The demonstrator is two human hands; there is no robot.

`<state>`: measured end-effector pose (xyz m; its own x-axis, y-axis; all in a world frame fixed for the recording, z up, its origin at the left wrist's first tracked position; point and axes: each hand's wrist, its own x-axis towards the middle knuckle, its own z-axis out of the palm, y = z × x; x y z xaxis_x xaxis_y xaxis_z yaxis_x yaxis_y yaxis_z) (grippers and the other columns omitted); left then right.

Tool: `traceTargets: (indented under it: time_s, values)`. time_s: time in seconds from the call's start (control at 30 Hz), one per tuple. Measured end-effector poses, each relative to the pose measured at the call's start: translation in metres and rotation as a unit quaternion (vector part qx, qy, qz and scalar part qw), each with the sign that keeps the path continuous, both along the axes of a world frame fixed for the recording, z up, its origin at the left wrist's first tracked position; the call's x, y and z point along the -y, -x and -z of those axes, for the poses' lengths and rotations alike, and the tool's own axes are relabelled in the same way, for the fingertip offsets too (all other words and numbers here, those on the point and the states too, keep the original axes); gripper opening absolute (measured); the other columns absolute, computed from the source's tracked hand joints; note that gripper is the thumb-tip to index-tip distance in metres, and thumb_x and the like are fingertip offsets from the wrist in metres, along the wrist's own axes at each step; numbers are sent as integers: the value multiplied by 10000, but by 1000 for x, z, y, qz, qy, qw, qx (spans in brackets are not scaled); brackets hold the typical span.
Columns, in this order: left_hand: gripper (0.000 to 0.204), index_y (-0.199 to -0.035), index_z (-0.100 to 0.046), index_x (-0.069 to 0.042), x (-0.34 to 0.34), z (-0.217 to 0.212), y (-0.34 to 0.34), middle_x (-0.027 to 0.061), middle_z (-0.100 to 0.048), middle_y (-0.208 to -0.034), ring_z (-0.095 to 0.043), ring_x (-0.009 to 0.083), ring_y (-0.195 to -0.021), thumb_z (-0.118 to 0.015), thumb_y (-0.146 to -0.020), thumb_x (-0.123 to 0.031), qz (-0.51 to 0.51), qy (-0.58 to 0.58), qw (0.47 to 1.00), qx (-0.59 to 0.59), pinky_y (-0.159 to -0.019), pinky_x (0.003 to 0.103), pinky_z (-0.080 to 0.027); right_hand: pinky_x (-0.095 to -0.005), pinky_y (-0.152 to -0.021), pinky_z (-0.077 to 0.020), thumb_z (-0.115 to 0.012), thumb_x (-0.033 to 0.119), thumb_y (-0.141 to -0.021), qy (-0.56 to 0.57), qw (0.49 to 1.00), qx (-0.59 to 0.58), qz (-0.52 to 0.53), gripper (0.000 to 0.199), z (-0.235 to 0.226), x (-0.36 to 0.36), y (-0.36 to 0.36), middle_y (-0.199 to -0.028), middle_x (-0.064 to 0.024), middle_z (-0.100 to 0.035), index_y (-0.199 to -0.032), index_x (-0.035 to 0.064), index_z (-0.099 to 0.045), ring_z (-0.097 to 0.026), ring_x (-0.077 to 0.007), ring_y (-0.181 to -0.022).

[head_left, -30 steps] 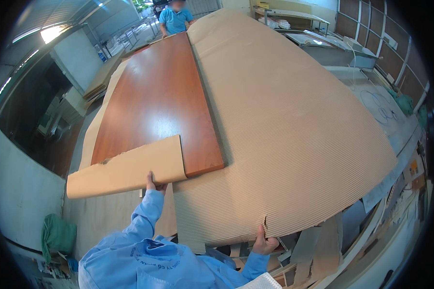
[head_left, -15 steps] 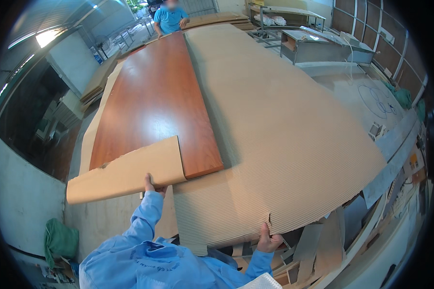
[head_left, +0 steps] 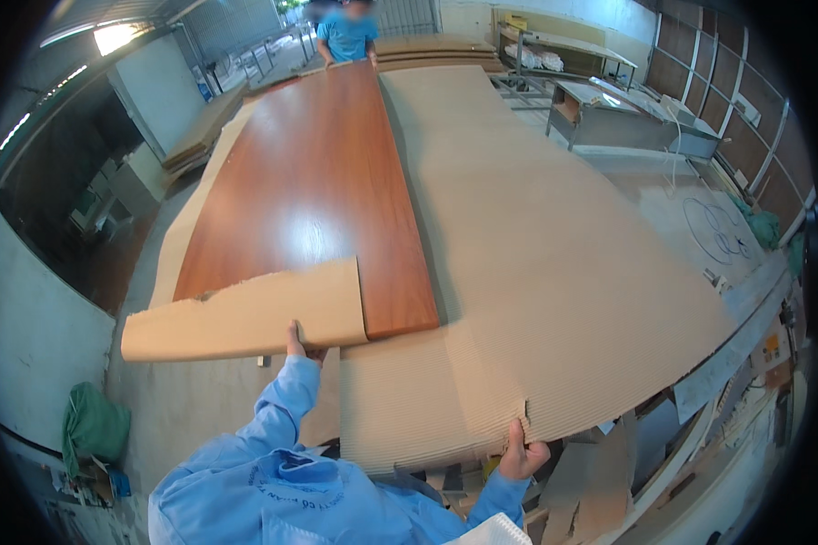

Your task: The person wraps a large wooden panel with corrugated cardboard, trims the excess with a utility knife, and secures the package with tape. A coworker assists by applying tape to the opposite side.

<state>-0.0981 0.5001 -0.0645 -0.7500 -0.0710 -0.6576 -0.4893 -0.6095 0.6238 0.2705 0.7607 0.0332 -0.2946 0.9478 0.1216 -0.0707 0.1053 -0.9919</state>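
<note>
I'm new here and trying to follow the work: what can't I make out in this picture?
In the head view:
Left hand: most fingertips, hidden under the folded cardboard.
Wooden board: near left corner, covered by that fold.
Right hand: most fingertips, hidden by the cardboard sheet.
Whatever supports the board: hidden beneath it.
Person at the far end: legs, hidden behind the board.

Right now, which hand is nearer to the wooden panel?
Left: the left hand holds the cardboard flap over the near end of the panel; the right hand pinches the corrugated sheet at its edge, farther right.
</note>
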Motion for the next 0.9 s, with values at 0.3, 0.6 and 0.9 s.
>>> traceTargets:
  time_s: [0.3,0.6,0.9]
  values:
    - [785,-1365,-406,-117,-10,-11,-2,146,-548,-1260,-564,366,-1133,-695,-800,-579,-60,-55,997,9,-959,555,-493,-299,-696,-502,-665,92,-866,-10,999,10,32,212,3,-1,0,-875,-116,-712,-931,-107,-697,-630,-135,-763]
    - [797,-1349,-433,-121,-12,-15,2,153,-535,-1284,-573,356,-1125,-705,-777,-605,-41,-78,996,30,-918,534,-525,-307,-737,-511,-657,85,-862,-1,999,14,48,226,5,-2,3,-929,-128,-711,-974,-107,-693,-642,-151,-820]
    - [789,-1334,-449,-129,-10,-15,1,135,-537,-1285,-577,344,-1119,-716,-765,-606,-49,-73,995,47,-922,525,-524,-335,-786,-536,-667,90,-865,173,976,-102,83,333,30,1,11,-1076,-182,-658,-1133,-101,-615,-650,-230,-914]
